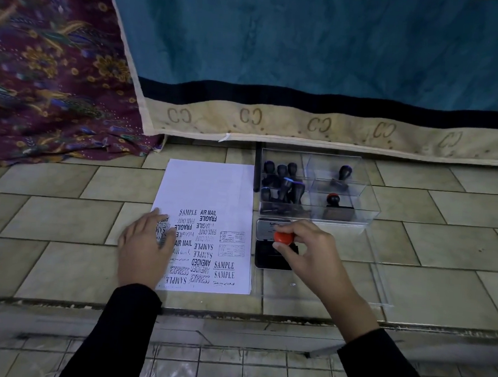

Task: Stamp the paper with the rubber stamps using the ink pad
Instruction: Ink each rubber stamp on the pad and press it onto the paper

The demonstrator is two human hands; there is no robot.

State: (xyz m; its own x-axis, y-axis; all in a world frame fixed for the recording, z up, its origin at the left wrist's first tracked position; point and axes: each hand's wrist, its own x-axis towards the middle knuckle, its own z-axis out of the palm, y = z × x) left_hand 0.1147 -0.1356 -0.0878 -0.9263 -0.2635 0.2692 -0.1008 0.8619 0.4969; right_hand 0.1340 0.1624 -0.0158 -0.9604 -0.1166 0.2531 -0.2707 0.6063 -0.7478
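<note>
Red is the knob of the stamp (283, 238) that my right hand (311, 252) holds, a little right of the middle of the frame. My fingers are closed around its handle, and its base sits on the black ink pad (272, 258). The pad lies open, and its grey lid (270, 229) above it has a brand name that begins with "Art"; the rest I cannot read.

My left hand (145, 247) lies flat with fingers spread on the left edge of the paper (210, 186), holding nothing. The paper is just beside the ink pad, on its left, on the tiled floor (65, 215). Its lower half is full of black prints: SAMPLE, AIR MAIL, FRAGILE, FAX OUT, AMENDED, EXPRESS, some upside down. Its upper half is blank.

Above the ink pad stands a clear plastic box (368, 213) with compartments, holding more stamps (284, 181) with dark handles.
</note>
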